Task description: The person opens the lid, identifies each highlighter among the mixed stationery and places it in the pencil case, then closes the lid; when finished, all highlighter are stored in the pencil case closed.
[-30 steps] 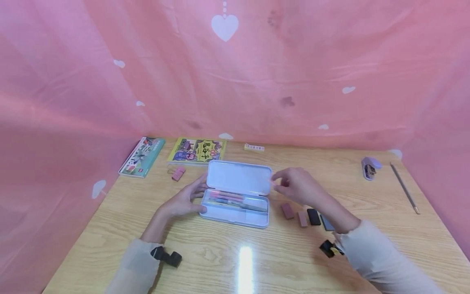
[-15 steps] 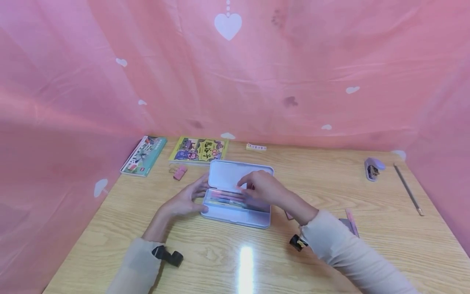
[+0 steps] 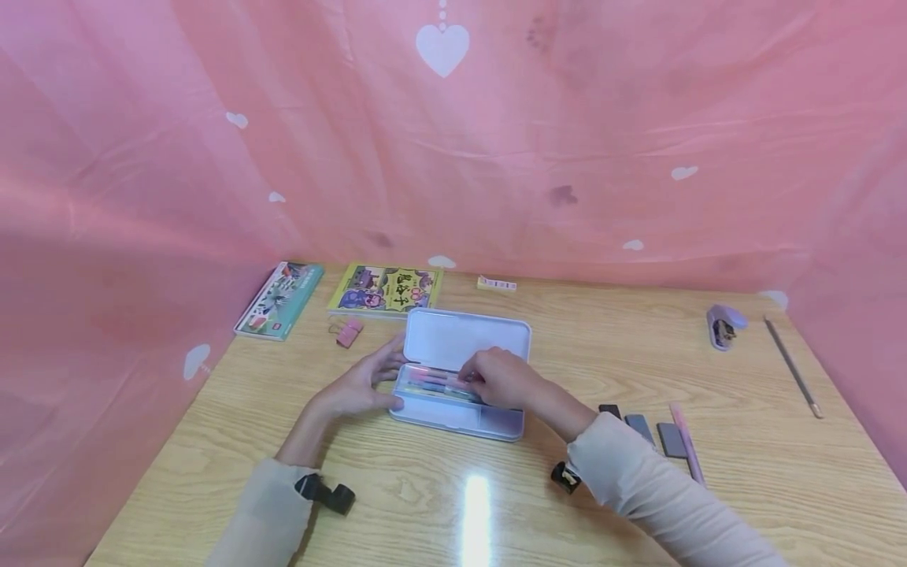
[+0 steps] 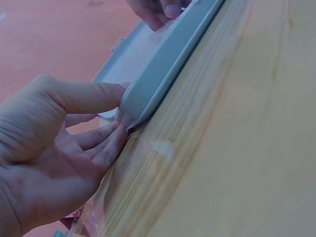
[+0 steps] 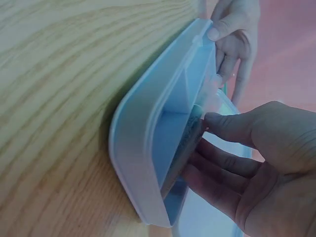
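Note:
A pale blue pencil case [image 3: 457, 429] lies on the table with its lid [image 3: 468, 339] raised. My left hand [image 3: 354, 386] holds its left end, thumb on the front wall and fingers behind, as the left wrist view shows. Several pens [image 3: 439, 382] lie in the back compartment, some pink, some blue. My right hand [image 3: 499, 378] reaches into that compartment. In the right wrist view its thumb and fingers pinch a blurred, pale pink pen [image 5: 212, 96], partly hidden. A dark, speckled pen [image 5: 185, 143] lies beside those fingers inside the case.
Small dark blocks [image 3: 671, 439] and a pink pen [image 3: 687, 445] lie near the right sleeve. A purple stapler [image 3: 724, 327] and pencil [image 3: 794, 366] are far right. Behind the case lie a yellow book [image 3: 386, 290], teal book [image 3: 279, 301], pink binder clip [image 3: 349, 333] and small label strip [image 3: 497, 284].
My right hand has moved left from beside the lid, then down into the back compartment with the pink pen. The left hand stays on the case's left end.

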`<state>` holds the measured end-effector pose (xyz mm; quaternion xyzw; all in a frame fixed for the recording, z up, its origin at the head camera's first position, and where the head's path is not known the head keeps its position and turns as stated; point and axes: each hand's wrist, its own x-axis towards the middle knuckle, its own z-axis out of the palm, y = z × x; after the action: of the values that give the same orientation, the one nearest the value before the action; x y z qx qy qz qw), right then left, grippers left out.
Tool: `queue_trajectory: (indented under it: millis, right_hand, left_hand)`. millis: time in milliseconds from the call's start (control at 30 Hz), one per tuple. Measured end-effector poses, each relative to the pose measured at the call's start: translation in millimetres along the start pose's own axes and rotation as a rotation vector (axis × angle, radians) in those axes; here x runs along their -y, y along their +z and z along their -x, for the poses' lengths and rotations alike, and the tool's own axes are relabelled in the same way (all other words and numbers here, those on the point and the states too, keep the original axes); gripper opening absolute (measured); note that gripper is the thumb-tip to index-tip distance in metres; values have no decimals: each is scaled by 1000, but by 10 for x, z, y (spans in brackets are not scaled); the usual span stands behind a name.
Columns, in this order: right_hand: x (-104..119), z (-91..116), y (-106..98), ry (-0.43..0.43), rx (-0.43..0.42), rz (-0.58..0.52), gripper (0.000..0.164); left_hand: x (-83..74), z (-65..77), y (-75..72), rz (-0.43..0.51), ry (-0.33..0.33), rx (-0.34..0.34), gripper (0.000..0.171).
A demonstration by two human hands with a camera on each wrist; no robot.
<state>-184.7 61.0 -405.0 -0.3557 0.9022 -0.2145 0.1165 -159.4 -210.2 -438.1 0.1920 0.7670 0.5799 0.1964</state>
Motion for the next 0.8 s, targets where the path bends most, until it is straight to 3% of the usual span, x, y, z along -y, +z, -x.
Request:
queue_trajectory:
  millis: [333,467,633,800]
  right_hand:
    - [32,22,-30,41,-4,14,16]
    - [49,93,-132,65,-47,23,23]
    - [3,358,-384,68,-151,20,38]
    - [-224,818,-626,144,-236,73,47]
  left_hand:
    - [3,-7,6,-15,-19,-16,104]
    - [-5,-9,11,-24,-33,-22,105]
    - [-20,8,22,-29,-45,-19,105]
    - [-34,15,18,-24,-27,-14,104]
